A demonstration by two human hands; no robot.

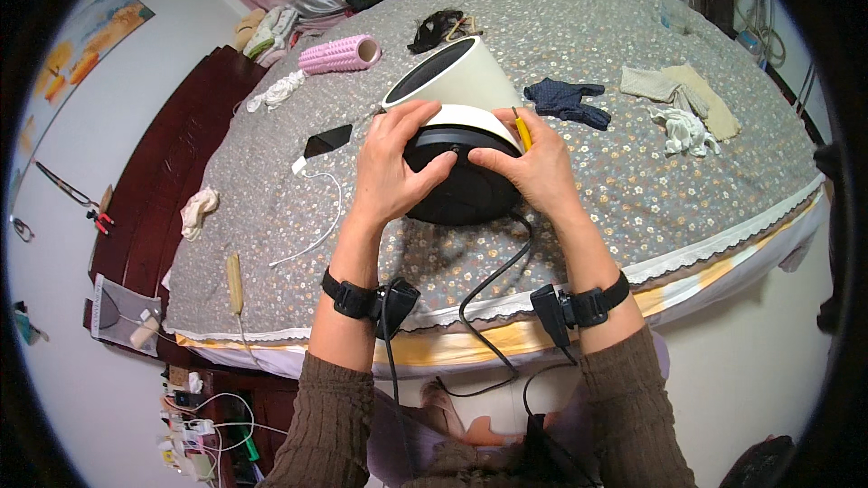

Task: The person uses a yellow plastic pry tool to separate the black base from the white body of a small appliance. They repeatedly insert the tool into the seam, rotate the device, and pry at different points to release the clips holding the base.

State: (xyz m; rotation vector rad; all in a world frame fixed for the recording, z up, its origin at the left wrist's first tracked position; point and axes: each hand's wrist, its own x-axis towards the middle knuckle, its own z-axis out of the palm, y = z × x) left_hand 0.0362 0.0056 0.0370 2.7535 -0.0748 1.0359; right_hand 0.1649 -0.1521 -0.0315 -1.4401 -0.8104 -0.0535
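Observation:
Both hands grip a round white appliance base [475, 116] with a black underside [466, 194] turned toward me. My left hand [398, 158] wraps its left side, and the thumb presses near the middle of the black face. My right hand [533, 163] clasps the right side, its thumb pressing close to the other thumb. A thin yellow-handled tool, like a screwdriver [523, 133], is tucked in my right fingers. A black cord [488, 280] runs down from the base. Right behind lies a white cylinder [484, 72] with a dark slanted end; whether it joins the base I cannot tell.
A patterned bedspread [696, 190] lies under everything. Around are a black phone [328, 141], a white cable [339, 203], a pink foam roller [339, 55], a dark blue garment [568, 103], pale clothes [687, 95] and a yellowish stick-like handle [235, 280].

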